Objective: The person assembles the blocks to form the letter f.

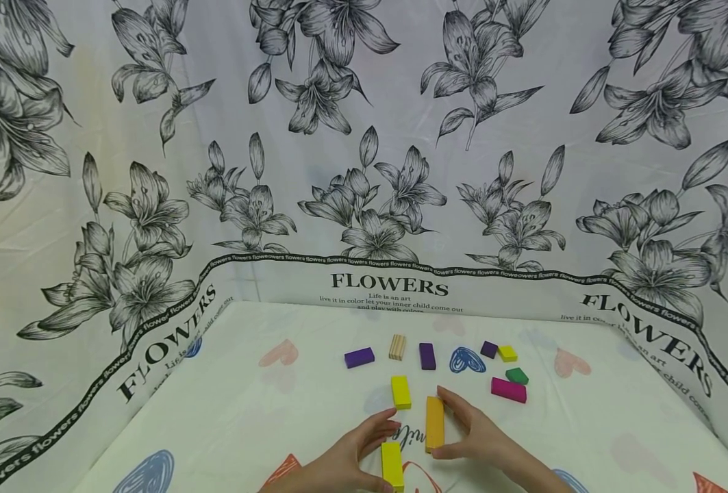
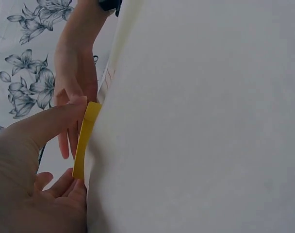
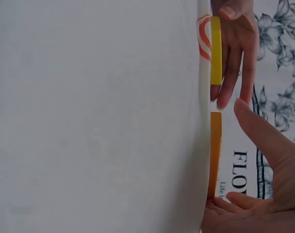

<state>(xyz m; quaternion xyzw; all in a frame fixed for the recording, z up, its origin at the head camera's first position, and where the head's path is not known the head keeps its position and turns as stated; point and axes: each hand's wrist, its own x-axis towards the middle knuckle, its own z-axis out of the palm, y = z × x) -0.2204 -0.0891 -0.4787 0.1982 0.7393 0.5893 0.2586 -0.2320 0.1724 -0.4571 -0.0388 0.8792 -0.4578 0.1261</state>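
Observation:
In the head view, my left hand (image 1: 345, 455) spans a yellow block (image 1: 392, 467) lying near the front of the cloth. Thumb and fingertips pinch its two ends, as the left wrist view shows with the same yellow block (image 2: 85, 141). To its right, my right hand (image 1: 481, 435) curves round an orange block (image 1: 435, 424). From the right wrist, the fingers lie at one end of this orange block (image 3: 215, 155), while the thumb (image 3: 254, 124) stands off from the other end. Just beyond the hands lies another yellow block (image 1: 400, 392).
Farther back are a purple block (image 1: 359, 357), a striped wooden block (image 1: 397, 347) and a second purple block (image 1: 427, 356). At the right sit a dark purple cube (image 1: 489, 349), a small yellow block (image 1: 508, 353), a green block (image 1: 516, 376) and a magenta block (image 1: 508, 389). A flowered curtain (image 1: 388, 281) rises behind.

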